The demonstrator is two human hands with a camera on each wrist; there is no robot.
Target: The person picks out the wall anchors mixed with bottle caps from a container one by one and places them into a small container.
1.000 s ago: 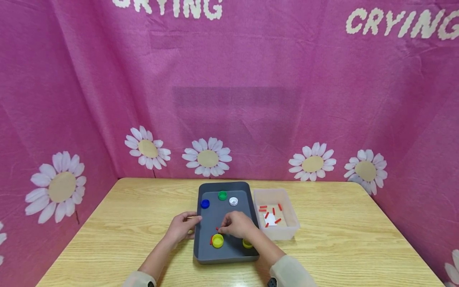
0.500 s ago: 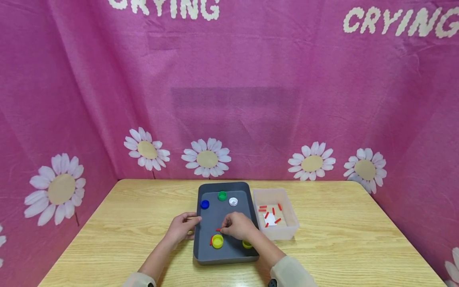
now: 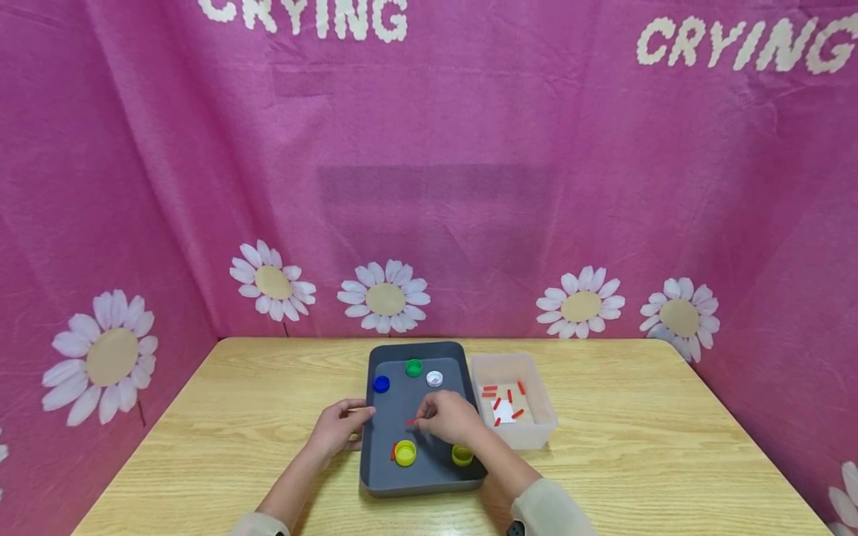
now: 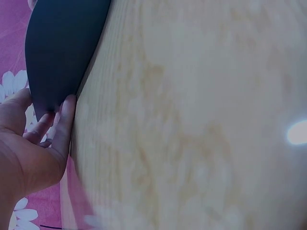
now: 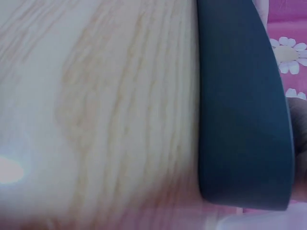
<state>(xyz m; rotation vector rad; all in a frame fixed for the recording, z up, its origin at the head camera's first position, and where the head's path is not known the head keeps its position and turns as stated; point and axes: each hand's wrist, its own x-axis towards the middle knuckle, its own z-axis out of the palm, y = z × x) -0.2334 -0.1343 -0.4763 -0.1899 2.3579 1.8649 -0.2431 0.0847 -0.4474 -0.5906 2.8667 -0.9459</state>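
Observation:
In the head view, my right hand [image 3: 447, 417] is over the middle of a dark grey tray [image 3: 387, 476], pinching a short red stick [image 3: 410, 422] between thumb and fingertips. Another red stick [image 3: 393, 451] lies against the left side of a yellow cap [image 3: 405, 453]. A second yellow cap [image 3: 462, 455] sits below my right wrist. My left hand [image 3: 339, 426] holds the tray's left wall, thumb at the rim; the left wrist view shows the fingers [image 4: 63, 125] against its outer side. In the right wrist view the tray wall [image 5: 244, 105] hides most of the right hand.
Blue [image 3: 380, 384], green [image 3: 413, 368] and white [image 3: 434, 379] caps sit in the tray's far part. Right beside the tray stands a translucent box [image 3: 546, 409] with several red sticks and a white paper square [image 3: 503, 412]. A pink curtain [image 3: 429, 223] hangs behind the wooden table [image 3: 623, 432].
My right hand has shifted slightly away from the near yellow cap with the red stick, and more of the right yellow cap shows. The left hand stays at the tray.

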